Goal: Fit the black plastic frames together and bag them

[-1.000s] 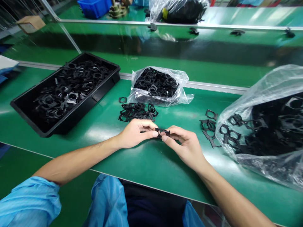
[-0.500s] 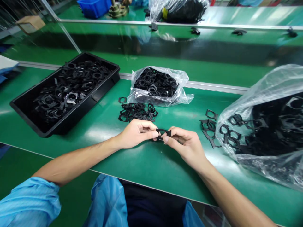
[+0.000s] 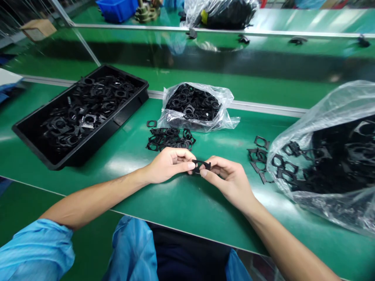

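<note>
Between my two hands is a small black plastic frame (image 3: pixel 200 166) with an opening in it, held just above the green table. My left hand (image 3: pixel 170 166) pinches its left end between thumb and fingers. On the other end, my right hand (image 3: pixel 227 174) has its thumb and fingertips closed; the fingertips hide part of the frame. A loose pile of black plastic rings and frames (image 3: pixel 170 139) lies just beyond my left hand. Off to the right of my right hand, several similar black frames (image 3: pixel 258 155) rest on the table.
A black bin (image 3: pixel 114 121) full of black parts stands at the left. Behind the pile sits an open clear bag (image 3: pixel 227 97) of black rings. At the right lies a large clear bag (image 3: pixel 316 113) of frames. A metal rail (image 3: pixel 263 108) crosses the table (image 3: pixel 175 203) behind.
The frame has tilted slightly in my fingers, and my right hand has shifted a little to the left. My left hand stays nearly still.
</note>
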`<state>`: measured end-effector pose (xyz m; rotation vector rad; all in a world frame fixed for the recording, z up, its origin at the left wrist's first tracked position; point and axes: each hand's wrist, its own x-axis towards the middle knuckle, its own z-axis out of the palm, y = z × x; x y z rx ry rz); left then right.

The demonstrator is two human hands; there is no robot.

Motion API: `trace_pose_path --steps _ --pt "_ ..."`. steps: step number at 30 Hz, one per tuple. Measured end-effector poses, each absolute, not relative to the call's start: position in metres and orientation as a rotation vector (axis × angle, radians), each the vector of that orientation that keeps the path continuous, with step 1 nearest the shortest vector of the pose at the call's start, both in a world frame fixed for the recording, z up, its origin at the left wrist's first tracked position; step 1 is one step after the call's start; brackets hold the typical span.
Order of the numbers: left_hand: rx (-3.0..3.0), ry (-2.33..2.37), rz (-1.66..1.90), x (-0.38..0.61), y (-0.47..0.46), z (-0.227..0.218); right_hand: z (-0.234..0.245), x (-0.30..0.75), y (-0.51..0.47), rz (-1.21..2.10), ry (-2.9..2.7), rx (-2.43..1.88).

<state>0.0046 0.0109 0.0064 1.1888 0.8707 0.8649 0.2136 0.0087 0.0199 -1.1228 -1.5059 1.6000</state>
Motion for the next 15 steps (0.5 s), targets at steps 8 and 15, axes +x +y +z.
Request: trace_pose_path --steps 8,15 --pt "1.197 0.852 0.881 0.0038 0.0109 0.005 0.0258 0.2129 0.0077 1.65 -1.469 -1.108" --pt "1.172 0.809 0.843 0.0021 0.0105 0.01 0.0271 0.2147 0.0083 1.713 -1.434 -1.088"
